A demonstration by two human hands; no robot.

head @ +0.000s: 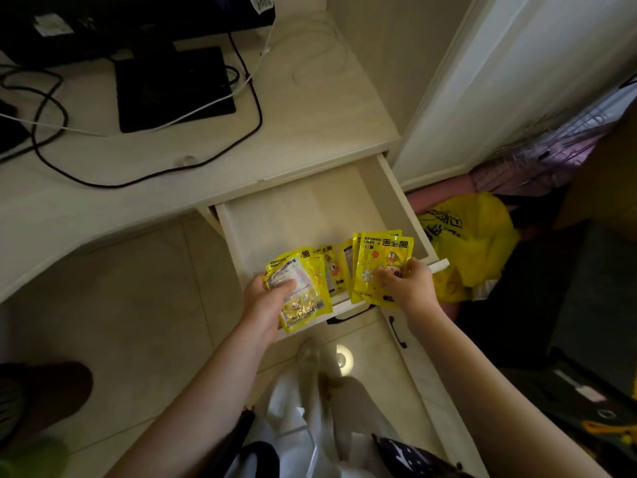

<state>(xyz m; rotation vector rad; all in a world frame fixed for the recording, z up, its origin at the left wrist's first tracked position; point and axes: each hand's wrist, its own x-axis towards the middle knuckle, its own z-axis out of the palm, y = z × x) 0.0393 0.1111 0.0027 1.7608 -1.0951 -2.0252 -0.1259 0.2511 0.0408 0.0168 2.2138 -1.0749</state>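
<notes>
With left hand (267, 300) clasping one glossy yellow foil packet stack (306, 305), right hand (412, 284) pinching a fanned stack (382, 250), square both, lay flat in white wooden drawer (303, 215).

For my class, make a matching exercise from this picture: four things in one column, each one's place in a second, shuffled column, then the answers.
Things
1. left packets, gripped by the left hand
2. right packets, pinched by the right hand
3. yellow bag
4. black cable

Places
A. on the desk
B. on the floor, right of the drawer
C. over the drawer's right front
D. over the drawer's left front

Pairs: 1-D, 2-C, 3-B, 4-A
</notes>
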